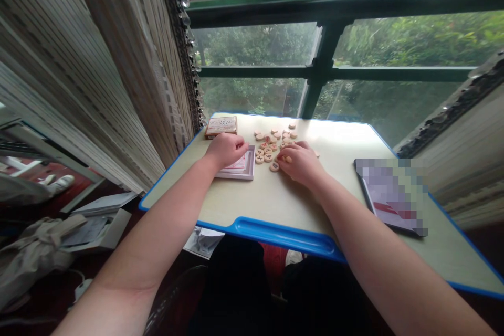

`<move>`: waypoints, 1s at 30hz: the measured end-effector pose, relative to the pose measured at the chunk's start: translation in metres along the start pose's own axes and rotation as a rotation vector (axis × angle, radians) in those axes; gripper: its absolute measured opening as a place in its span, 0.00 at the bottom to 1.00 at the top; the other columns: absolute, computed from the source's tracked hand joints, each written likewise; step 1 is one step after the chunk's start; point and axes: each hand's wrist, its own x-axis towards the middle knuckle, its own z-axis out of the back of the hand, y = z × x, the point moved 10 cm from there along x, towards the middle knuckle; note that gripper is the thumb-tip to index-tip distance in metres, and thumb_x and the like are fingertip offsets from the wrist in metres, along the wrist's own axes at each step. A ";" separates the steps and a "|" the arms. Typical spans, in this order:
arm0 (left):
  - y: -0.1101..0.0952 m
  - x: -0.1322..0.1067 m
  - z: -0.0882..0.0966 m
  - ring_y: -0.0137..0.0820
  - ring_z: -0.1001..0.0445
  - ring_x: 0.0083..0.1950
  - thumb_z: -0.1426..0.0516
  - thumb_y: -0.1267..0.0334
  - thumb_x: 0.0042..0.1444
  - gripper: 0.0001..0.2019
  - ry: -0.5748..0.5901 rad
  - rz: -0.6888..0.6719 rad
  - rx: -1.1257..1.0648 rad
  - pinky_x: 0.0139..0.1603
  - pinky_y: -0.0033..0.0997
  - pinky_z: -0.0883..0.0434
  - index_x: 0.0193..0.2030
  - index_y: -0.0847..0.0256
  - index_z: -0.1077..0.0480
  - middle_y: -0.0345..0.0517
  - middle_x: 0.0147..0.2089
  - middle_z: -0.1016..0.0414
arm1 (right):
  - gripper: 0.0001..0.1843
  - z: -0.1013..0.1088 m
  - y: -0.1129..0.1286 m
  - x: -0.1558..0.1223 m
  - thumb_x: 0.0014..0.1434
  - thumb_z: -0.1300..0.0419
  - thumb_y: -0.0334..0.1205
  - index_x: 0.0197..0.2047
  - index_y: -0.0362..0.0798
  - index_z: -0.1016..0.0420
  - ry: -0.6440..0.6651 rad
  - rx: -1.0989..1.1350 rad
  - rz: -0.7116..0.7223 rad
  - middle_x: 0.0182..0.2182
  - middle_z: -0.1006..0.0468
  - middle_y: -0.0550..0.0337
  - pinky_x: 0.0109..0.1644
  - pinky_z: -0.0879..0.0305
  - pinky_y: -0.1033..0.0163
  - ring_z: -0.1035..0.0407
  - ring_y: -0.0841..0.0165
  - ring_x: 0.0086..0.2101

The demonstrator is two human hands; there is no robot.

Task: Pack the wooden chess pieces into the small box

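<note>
Pale surface (271, 199), loose discs (268, 157) within reach

Nearest, below both hands, the surface ends in a blue edge with a long moulded trough (287, 238); the person's dark-clothed legs (236, 283) show beneath it.

Up from there, the left hand (227, 150) lies over a shallow, pale-walled tray (234, 177), covering its far left part. Its fingers are loosely bent, tips bunched towards the tray's right side; whether they pinch anything cannot be told. Just under that hand, a sheet (238, 165) printed with red lines lies in the tray.

The right hand (301, 164) reaches palm-down into the near right part of the discs. Its fingers are partly curled, tips lowered among them; pale discs show at the tips, but a firm hold on one cannot be made out. Most discs lie between the two hands and just beyond them, some touching, several bearing dark or red marks. Well apart, to the right of the right hand, lies a flat tablet (378, 189).

Picking among the discs looks like the step in hand. As a judgement, the next move calls for a narrow pinch on one disc's edge, since its neighbours crowd close enough to be nudged.

Just beyond the left hand, a small carton (221, 125) sits near the surface's far edge. Farther off rises a green-framed window (318, 73), with a striped curtain (118, 37) to the left.
</note>
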 end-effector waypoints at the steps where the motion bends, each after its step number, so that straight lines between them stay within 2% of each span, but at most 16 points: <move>1: -0.001 0.000 0.000 0.29 0.37 0.25 0.50 0.57 0.55 0.18 0.001 -0.002 0.000 0.28 0.30 0.46 0.19 0.62 0.31 0.45 0.21 0.30 | 0.09 -0.001 0.001 0.000 0.56 0.43 0.40 0.34 0.50 0.21 0.005 -0.002 0.005 0.40 0.21 0.58 0.51 0.43 0.59 0.37 0.60 0.44; 7: -0.003 0.000 -0.001 0.29 0.37 0.24 0.50 0.57 0.55 0.18 0.006 -0.020 -0.013 0.28 0.30 0.45 0.19 0.62 0.30 0.45 0.21 0.30 | 0.10 -0.003 0.003 0.000 0.56 0.44 0.40 0.35 0.49 0.22 0.038 -0.043 0.009 0.35 0.20 0.57 0.48 0.42 0.59 0.36 0.59 0.41; 15: -0.003 0.000 -0.006 0.29 0.37 0.24 0.50 0.56 0.55 0.18 0.031 -0.026 -0.039 0.28 0.30 0.45 0.19 0.62 0.31 0.45 0.20 0.30 | 0.14 -0.002 0.001 0.000 0.61 0.50 0.38 0.39 0.48 0.22 0.040 -0.012 -0.003 0.33 0.20 0.57 0.42 0.41 0.63 0.36 0.61 0.40; 20: -0.001 0.000 -0.004 0.29 0.36 0.25 0.50 0.57 0.55 0.18 0.015 -0.011 -0.048 0.28 0.29 0.44 0.19 0.62 0.31 0.45 0.21 0.30 | 0.14 -0.002 -0.001 0.002 0.62 0.50 0.38 0.38 0.49 0.22 0.030 -0.050 0.018 0.36 0.21 0.56 0.43 0.43 0.62 0.36 0.63 0.38; 25: 0.000 0.000 -0.005 0.29 0.36 0.25 0.50 0.57 0.55 0.17 0.027 -0.003 -0.045 0.28 0.29 0.44 0.19 0.62 0.30 0.45 0.21 0.29 | 0.14 0.000 -0.008 0.002 0.61 0.49 0.41 0.39 0.48 0.21 0.027 -0.076 -0.073 0.38 0.22 0.54 0.44 0.42 0.60 0.36 0.61 0.39; 30: 0.002 -0.001 -0.004 0.29 0.36 0.25 0.50 0.58 0.55 0.17 0.017 0.002 -0.034 0.28 0.30 0.45 0.19 0.62 0.31 0.45 0.21 0.29 | 0.14 0.002 -0.010 0.000 0.59 0.47 0.40 0.40 0.50 0.21 -0.010 -0.019 -0.091 0.41 0.23 0.55 0.45 0.41 0.59 0.38 0.60 0.41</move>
